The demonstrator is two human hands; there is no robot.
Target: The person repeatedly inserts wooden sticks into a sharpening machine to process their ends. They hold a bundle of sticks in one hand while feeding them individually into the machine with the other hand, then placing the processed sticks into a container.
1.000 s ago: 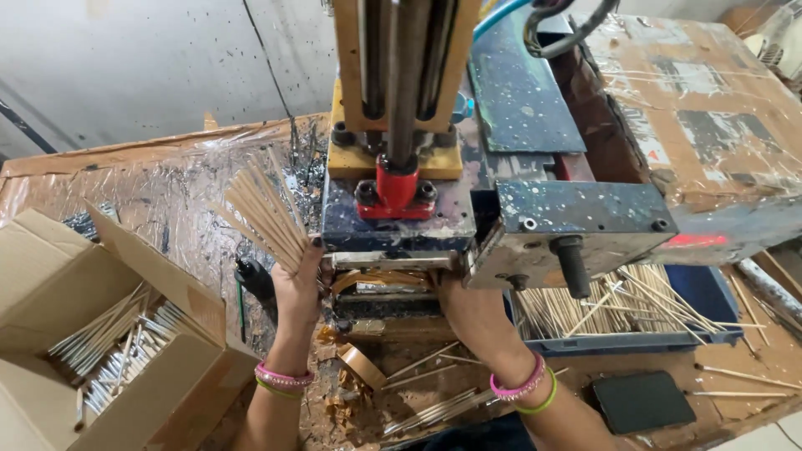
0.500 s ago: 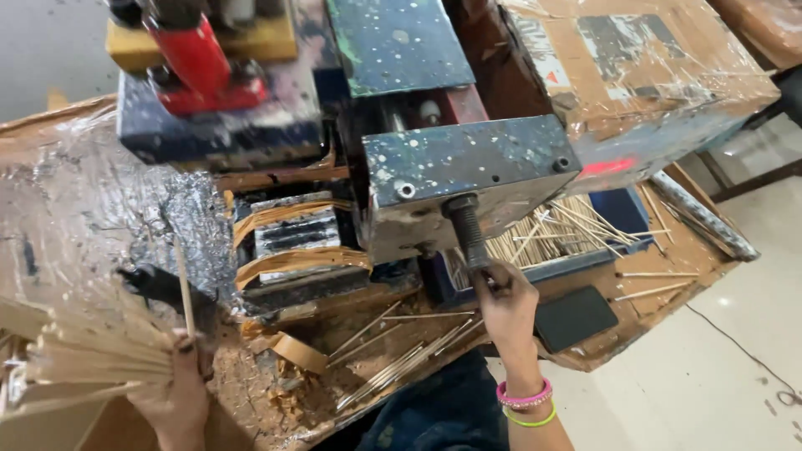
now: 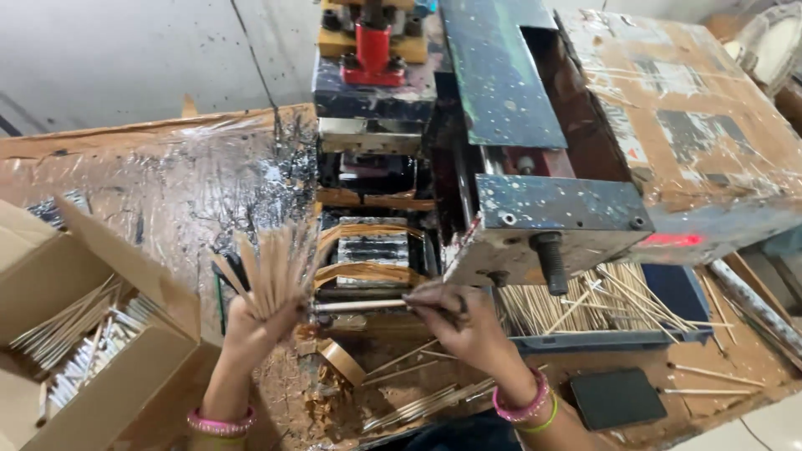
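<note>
Your left hand (image 3: pixel 255 321) is closed around a fanned bunch of thin sticks (image 3: pixel 271 267), gripped at their lower ends so the tips spread upward just left of the press machine (image 3: pixel 468 167). Your right hand (image 3: pixel 468 321) is pinched shut on a single stick (image 3: pixel 359 306), which lies level with its free end reaching left toward the striped bed at the near face of the machine.

These sticks look light, stiff and brittle; judged by their thinness, they would snap under a sideways squeeze and slide out of a loose fist. Hold the bunch low and firmly, as you do, and take a single one near one end between thumb and fingertips.

At the near left, the open cardboard box (image 3: pixel 125 380) holds sticks lying roughly parallel, some pale and some apparently with silvery ends, though the view there is too coarse to be sure. At the right, under the machine's overhang, a shallow dark blue tray (image 3: pixel 668 334) holds a loose heap of bare sticks. More sticks lie scattered on the worktop (image 3: pixel 167 184) between your arms, beside a roll of brown tape (image 3: pixel 342 361) and a flat black pad (image 3: pixel 618 397).
</note>
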